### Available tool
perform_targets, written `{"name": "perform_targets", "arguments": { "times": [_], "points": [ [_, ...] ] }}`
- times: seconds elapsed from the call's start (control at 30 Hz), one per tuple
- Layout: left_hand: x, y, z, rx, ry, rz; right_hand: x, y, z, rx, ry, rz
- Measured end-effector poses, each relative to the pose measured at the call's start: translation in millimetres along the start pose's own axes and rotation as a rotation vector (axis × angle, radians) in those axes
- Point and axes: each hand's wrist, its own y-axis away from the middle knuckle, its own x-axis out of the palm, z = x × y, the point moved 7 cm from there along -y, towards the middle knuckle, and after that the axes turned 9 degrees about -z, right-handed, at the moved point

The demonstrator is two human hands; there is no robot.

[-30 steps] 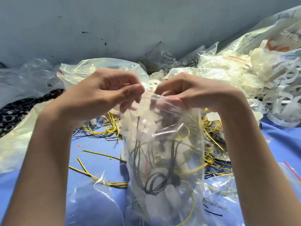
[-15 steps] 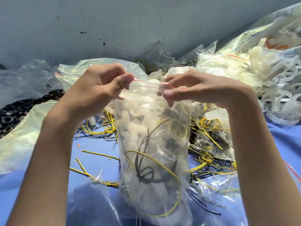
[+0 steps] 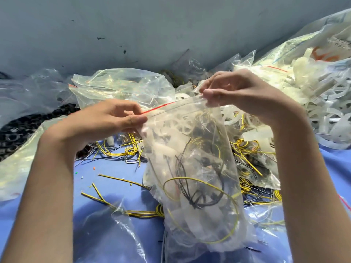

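Observation:
A clear zip bag [image 3: 197, 179] with a red strip along its mouth hangs in front of me, filled with white plastic parts and yellow and black wires. My left hand [image 3: 106, 120] pinches the left end of the zip strip. My right hand [image 3: 241, 95] pinches the right end, held higher, so the strip runs slanted up to the right. The bag's bottom rests near the blue cloth [image 3: 106, 234].
Loose yellow wires [image 3: 117, 188] lie on the blue cloth. Clear bags [image 3: 121, 86] pile up behind, black rings [image 3: 13, 133] sit at the left, and white plastic rings [image 3: 328, 111] fill bags at the right. A grey wall [image 3: 152, 31] closes the back.
My hands have moved apart along the zip strip, from pinching together at the middle to its two ends. The right hand has risen and the bag has spread wider.

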Motion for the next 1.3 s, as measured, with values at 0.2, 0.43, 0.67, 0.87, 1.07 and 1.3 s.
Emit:
{"name": "perform_targets", "arguments": {
  "times": [0.2,0.43,0.67,0.87,1.07,1.3],
  "points": [
    [-5.9,-2.0,-5.2,0.081,-0.052,-0.072,-14.7,3.6,-23.3,0.15,0.023,0.031],
    [-8.9,-2.6,3.7,0.038,0.006,-0.071,-6.6,10.7,-27.6,0.166,0.05,0.183],
    [-16.4,-1.3,9.4,0.036,0.032,-0.086,6.8,7.1,-27.7,0.169,0.074,0.204],
    [-18.6,-0.8,9.8,0.056,0.058,-0.106,-5.8,5.9,-22.6,0.099,0.031,0.136],
    [-17.9,0.6,8.8,0.085,0.036,-0.108,-9.3,4.9,-17.8,0.054,0.034,0.089],
    [-16.2,0.4,8.9,0.085,0.029,-0.08,-8.5,4.2,-16.2,0.022,0.062,0.085]
  ]
}}
